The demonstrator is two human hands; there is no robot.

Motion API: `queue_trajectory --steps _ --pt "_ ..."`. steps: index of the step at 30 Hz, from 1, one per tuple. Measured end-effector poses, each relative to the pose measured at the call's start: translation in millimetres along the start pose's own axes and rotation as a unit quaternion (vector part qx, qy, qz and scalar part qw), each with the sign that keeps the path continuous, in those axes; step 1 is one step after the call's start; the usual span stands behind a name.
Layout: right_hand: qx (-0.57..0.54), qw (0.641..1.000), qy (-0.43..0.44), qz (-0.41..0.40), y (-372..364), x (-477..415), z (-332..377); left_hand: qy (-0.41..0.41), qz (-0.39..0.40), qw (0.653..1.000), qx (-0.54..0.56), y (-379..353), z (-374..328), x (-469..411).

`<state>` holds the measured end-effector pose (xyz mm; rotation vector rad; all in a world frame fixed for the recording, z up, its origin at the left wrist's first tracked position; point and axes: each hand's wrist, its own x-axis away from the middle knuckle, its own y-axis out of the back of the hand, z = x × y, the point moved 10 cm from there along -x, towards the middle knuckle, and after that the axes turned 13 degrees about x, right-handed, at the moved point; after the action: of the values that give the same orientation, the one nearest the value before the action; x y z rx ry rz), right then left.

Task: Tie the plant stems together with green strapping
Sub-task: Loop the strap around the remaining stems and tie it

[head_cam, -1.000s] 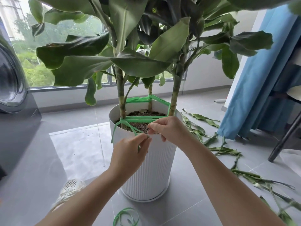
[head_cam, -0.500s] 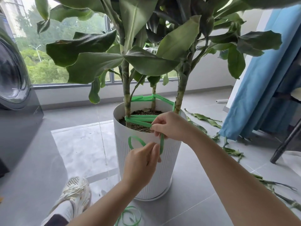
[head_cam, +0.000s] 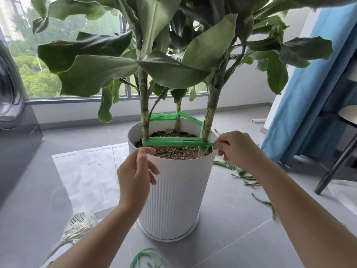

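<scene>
A tall white ribbed pot [head_cam: 173,190] holds three plant stems: a left stem [head_cam: 144,113], a thin back stem [head_cam: 178,120] and a right stem [head_cam: 209,113]. Green strapping [head_cam: 173,142] runs taut between the left and right stems just above the soil, and more of it links all three stems higher up. My right hand [head_cam: 235,147] pinches the strapping's end beside the right stem, at the pot's right rim. My left hand [head_cam: 135,175] hovers at the pot's front left rim, fingers apart, with nothing visible in it.
A loose coil of green strapping [head_cam: 146,260] lies on the grey tiled floor near me. Cut leaves [head_cam: 243,175] litter the floor at right. A blue curtain [head_cam: 309,93], a dark chair leg [head_cam: 336,163], a washing machine [head_cam: 13,117] and my white shoe [head_cam: 77,225] surround the pot.
My right hand has moved right to the right stem, pulling the strapping taut. My left hand has let go of the looped end and risen to the pot rim.
</scene>
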<state>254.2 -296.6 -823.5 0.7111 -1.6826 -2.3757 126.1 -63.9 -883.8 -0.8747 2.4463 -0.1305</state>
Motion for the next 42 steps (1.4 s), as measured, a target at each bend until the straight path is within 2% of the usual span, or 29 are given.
queue_trajectory --steps 5,8,12,18,20,23,26,29,32,34,39,42 --pt "0.05 0.997 0.028 -0.056 3.6 -9.4 6.8 0.055 -0.081 0.993 0.066 22.2 16.6 -11.1" --pt "0.062 0.994 0.038 -0.082 1.7 -16.4 10.5 0.064 -0.091 0.989 0.096 29.7 19.2 -22.2" --pt "0.067 0.987 0.086 -0.116 4.5 -23.0 17.8 0.055 -0.013 0.995 0.084 24.2 15.2 -60.0" --pt "0.035 0.983 0.149 -0.099 -2.4 -41.3 24.6 0.008 0.091 0.995 -0.034 1.9 6.0 -116.8" --pt "0.088 0.965 0.201 -0.142 2.9 -41.7 35.6 0.002 0.112 0.99 -0.087 -10.3 7.0 -130.7" --pt "0.131 0.947 0.211 -0.204 8.1 -44.3 37.4 0.043 0.169 0.978 -0.118 -34.1 26.5 -142.2" --pt "-0.016 0.966 0.2 -0.163 -5.4 -51.3 32.6 0.016 0.257 0.95 -0.175 -60.4 40.8 -141.2" --pt "-0.137 0.963 0.192 -0.129 -15.1 -54.1 32.1 -0.048 0.303 0.922 -0.237 -74.9 45.3 -141.5" --pt "-0.169 0.952 0.214 -0.14 -12.9 -55.1 34.4 -0.088 0.331 0.905 -0.254 -79.2 49.9 -142.4" --pt "-0.134 0.95 0.232 -0.161 -10.9 -55.6 39.0 -0.099 0.333 0.902 -0.256 -78.7 50.7 -142.6" --pt "-0.119 0.946 0.255 -0.161 -15.7 -61.3 38.6 -0.094 0.342 0.904 -0.238 -79.7 51.8 -139.9" --pt "-0.07 0.941 0.295 -0.151 -17.6 -62.7 48.0 -0.089 0.355 0.902 -0.23 -81.0 53.9 -139.0"
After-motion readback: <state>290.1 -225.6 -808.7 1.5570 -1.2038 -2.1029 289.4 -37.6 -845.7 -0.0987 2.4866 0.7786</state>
